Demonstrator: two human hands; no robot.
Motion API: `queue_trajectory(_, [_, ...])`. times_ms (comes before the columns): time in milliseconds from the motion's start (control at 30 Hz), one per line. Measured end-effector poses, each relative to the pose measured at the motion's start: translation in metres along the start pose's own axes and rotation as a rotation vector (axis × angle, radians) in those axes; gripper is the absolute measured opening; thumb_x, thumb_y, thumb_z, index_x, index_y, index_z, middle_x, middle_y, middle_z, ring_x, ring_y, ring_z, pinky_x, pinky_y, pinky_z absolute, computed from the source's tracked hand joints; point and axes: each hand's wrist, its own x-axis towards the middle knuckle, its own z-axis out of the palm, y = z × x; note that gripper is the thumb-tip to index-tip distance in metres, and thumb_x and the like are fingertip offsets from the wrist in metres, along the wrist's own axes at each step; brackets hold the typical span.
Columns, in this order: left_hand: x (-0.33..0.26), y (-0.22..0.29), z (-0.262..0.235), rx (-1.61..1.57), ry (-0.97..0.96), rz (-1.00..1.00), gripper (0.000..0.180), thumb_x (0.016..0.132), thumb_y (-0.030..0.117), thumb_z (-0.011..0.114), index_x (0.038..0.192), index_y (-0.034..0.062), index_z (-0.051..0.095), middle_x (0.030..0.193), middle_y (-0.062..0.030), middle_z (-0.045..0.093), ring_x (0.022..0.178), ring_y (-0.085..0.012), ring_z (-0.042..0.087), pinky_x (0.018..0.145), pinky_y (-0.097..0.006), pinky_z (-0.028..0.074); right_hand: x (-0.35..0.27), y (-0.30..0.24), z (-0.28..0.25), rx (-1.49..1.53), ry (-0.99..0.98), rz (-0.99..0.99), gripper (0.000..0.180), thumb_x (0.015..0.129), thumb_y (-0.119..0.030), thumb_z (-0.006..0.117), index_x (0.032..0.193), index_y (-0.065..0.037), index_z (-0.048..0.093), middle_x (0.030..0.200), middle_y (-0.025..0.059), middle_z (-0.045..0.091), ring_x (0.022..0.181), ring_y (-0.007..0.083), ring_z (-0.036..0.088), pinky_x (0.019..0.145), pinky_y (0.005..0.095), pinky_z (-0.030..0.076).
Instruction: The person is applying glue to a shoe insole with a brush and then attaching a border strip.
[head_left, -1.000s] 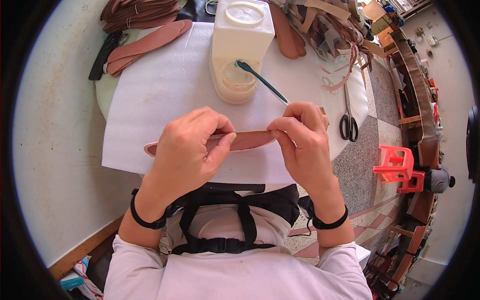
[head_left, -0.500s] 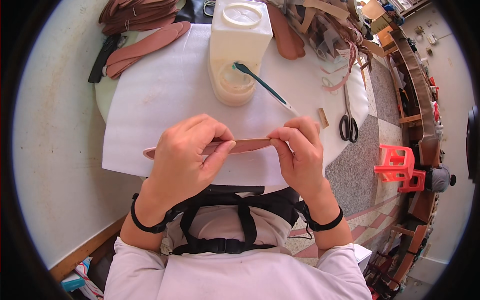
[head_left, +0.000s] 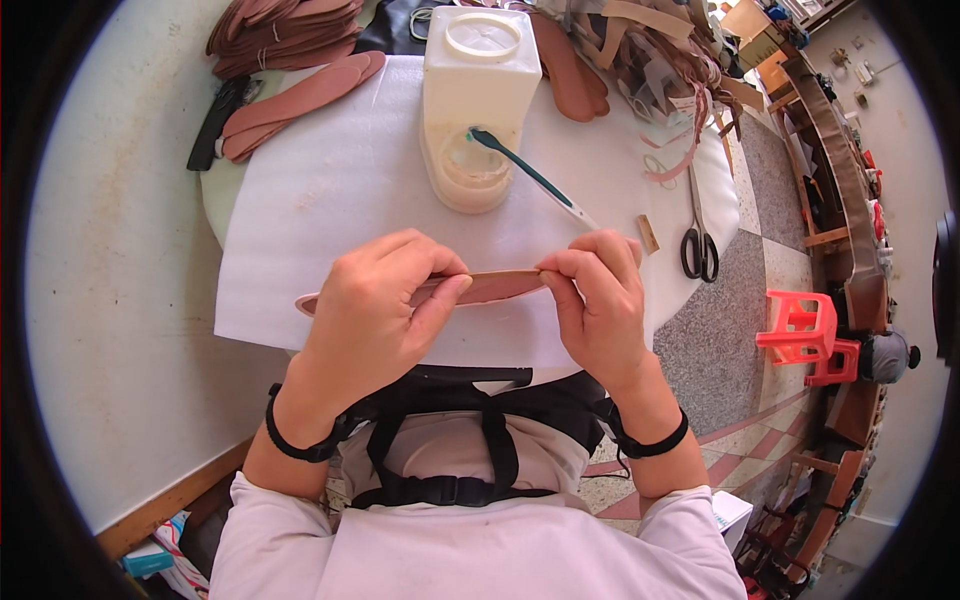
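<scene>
Between my two hands I hold a brown shoe insole (head_left: 505, 287) over the near part of the white-covered table. My left hand (head_left: 385, 295) pinches its upper edge between thumb and forefinger, hiding part of its length; its far left tip shows past my knuckles. My right hand (head_left: 597, 305) pinches the right end of the same edge. The edge between the two pinches looks straight. Just beyond my hands stands a whitish plastic glue container (head_left: 470, 110) with a round open well at its front. A green-and-white toothbrush (head_left: 535, 178) leans out of that well.
Black-handled scissors (head_left: 698, 240) and a small tan piece (head_left: 649, 235) lie at the table's right. Brown insoles (head_left: 295, 105) lie at the left, near a tall stack (head_left: 280, 35). More insoles (head_left: 570, 75) and scraps (head_left: 650, 60) fill the back right. Red stools (head_left: 800, 325) stand on the floor.
Both hands keep their pinches on the insole and have barely moved. The whole view has shifted slightly.
</scene>
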Motion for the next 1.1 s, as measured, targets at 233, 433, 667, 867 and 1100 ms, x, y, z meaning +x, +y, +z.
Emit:
queue_trajectory(233, [0.000,0.003,-0.001,0.078,-0.031,0.078,0.006,0.088,-0.003,0.072,0.089,-0.0023,0.066,0.082,-0.0133,0.066,0.070,-0.0287,0.065,0.062,-0.035,0.051,0.002,0.003,-0.007,-0.023,-0.054,-0.068,0.017,0.080,-0.002,0.080,0.093,-0.008,0.071,0.089,0.0037,0.059,0.085,0.0231,0.060,0.085,0.0360,0.038])
queue_trajectory(433, [0.001,-0.002,0.003,0.073,0.016,0.082,0.007,0.087,-0.003,0.072,0.089,-0.0020,0.066,0.081,-0.0135,0.066,0.070,-0.0293,0.065,0.063,-0.036,0.052,0.001,0.010,-0.017,0.150,0.051,0.239,0.012,0.087,0.000,0.075,0.098,-0.006,0.077,0.090,0.0051,0.063,0.083,0.0230,0.058,0.081,0.0335,0.041])
queue_trajectory(667, [0.000,0.000,0.002,0.067,0.020,0.070,0.007,0.087,-0.003,0.072,0.089,-0.0017,0.066,0.081,-0.0132,0.066,0.070,-0.0294,0.065,0.063,-0.036,0.051,0.001,0.008,-0.020,0.136,0.003,0.145,0.013,0.082,-0.002,0.082,0.092,-0.008,0.078,0.083,0.0037,0.063,0.078,0.0207,0.058,0.080,0.0330,0.042])
queue_trajectory(867, [-0.001,0.001,0.002,0.057,0.024,0.082,0.007,0.086,-0.003,0.073,0.088,-0.0015,0.066,0.081,-0.0129,0.067,0.070,-0.0296,0.064,0.064,-0.036,0.051,-0.002,0.010,-0.011,0.103,-0.048,0.089,0.015,0.079,-0.003,0.083,0.091,-0.008,0.076,0.082,0.0032,0.062,0.078,0.0221,0.060,0.081,0.0362,0.042])
queue_trajectory(1100, [-0.002,0.001,0.004,0.101,0.024,0.101,0.008,0.085,-0.003,0.074,0.087,-0.0012,0.066,0.081,-0.0126,0.067,0.070,-0.0297,0.065,0.064,-0.037,0.052,-0.001,0.007,-0.006,-0.007,-0.039,-0.023,0.016,0.079,-0.002,0.080,0.092,-0.007,0.072,0.085,0.0038,0.059,0.080,0.0248,0.059,0.082,0.0387,0.041])
